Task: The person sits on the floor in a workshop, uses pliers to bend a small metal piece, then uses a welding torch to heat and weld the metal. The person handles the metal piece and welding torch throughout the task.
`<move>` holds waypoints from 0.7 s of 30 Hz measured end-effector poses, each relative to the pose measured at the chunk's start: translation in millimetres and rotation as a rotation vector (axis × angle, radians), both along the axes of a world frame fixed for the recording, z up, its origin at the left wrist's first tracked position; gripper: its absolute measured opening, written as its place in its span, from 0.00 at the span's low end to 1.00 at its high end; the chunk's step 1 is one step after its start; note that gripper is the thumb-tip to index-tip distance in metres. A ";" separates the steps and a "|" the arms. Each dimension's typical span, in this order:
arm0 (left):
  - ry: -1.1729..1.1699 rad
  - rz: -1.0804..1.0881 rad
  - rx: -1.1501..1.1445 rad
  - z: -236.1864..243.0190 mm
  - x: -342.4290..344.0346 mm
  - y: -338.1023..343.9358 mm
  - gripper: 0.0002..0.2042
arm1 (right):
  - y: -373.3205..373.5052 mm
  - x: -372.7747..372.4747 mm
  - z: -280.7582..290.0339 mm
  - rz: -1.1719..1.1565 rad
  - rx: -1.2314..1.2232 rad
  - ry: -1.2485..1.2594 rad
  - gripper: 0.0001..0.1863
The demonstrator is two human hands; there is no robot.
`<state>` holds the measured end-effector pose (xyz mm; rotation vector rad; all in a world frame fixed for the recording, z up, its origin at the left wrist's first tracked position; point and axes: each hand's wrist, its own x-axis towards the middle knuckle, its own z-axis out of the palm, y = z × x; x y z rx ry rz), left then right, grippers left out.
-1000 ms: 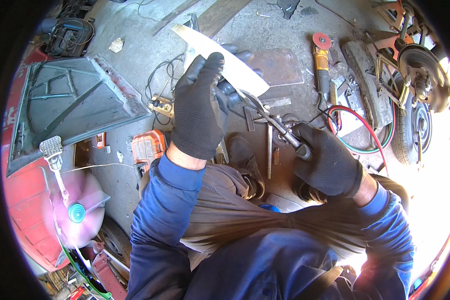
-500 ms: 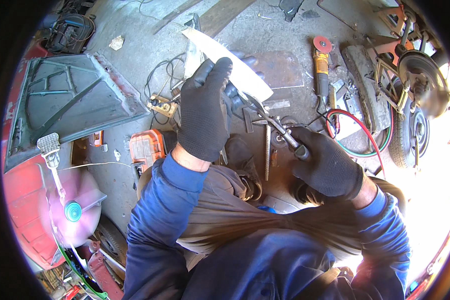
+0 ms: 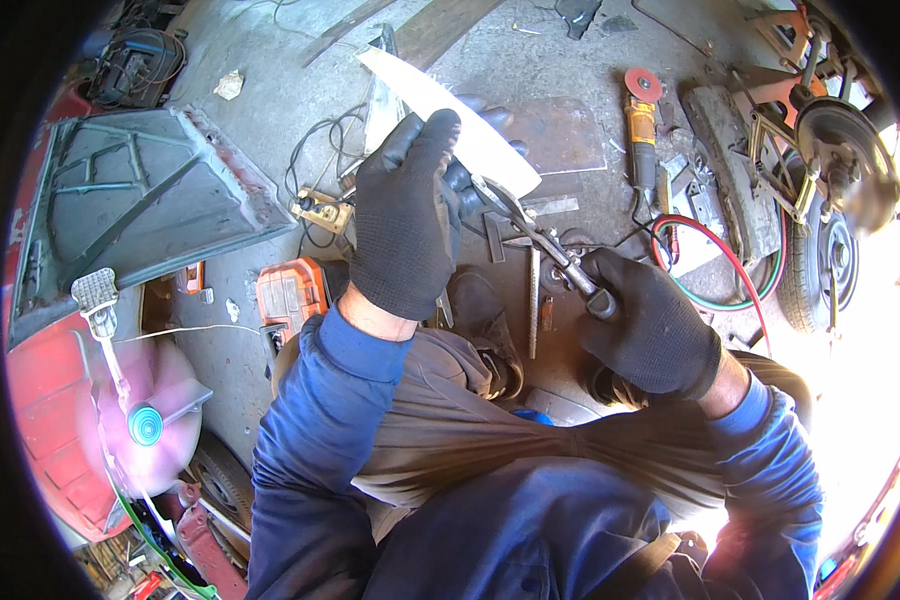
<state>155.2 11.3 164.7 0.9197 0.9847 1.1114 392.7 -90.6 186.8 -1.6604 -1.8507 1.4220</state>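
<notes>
My left hand point(image 3: 405, 215), in a black glove, is closed around a curved white piece of sheet material point(image 3: 460, 125) with a tapered upper end; some of its fingers lie behind the piece. My right hand point(image 3: 650, 320), also gloved, grips the handle of a steel hand tool point(image 3: 560, 255), something like pliers or snips. The tool's jaws are at the lower edge of the white piece, beside my left fingertips. Exactly what the jaws grip I cannot make out.
An angle grinder point(image 3: 640, 135) and coiled red and green hoses point(image 3: 720, 250) lie at right, near a wheel point(image 3: 820, 270) and brake assembly. A dark body panel point(image 3: 135, 200) and spinning fan point(image 3: 140, 400) are at left. An orange case point(image 3: 290, 300), cables and metal plates lie around my feet.
Compared with one second ago, both hands, the white piece and the tool have shifted only slightly, first rightward, then a little back leftward. The grips look the same.
</notes>
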 end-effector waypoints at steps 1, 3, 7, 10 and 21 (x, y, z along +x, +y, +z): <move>0.053 -0.010 0.000 -0.4 -1.7 -0.1 0.19 | 0.4 0.3 -0.6 0.005 -0.019 -0.006 0.19; 0.243 -0.110 0.180 -0.4 -3.3 -1.4 0.18 | 1.8 0.9 -2.3 0.004 -0.024 0.050 0.18; 0.015 -0.068 0.023 -1.0 2.2 -4.1 0.16 | 2.2 2.4 -4.0 0.016 -0.076 0.061 0.17; 0.083 -0.023 -0.026 -1.6 5.6 -1.5 0.15 | 1.3 2.8 -3.8 0.000 -0.059 0.086 0.14; -0.087 -0.033 -0.119 -2.2 3.1 5.0 0.18 | 0.1 -3.7 -12.7 -0.004 0.070 0.099 0.12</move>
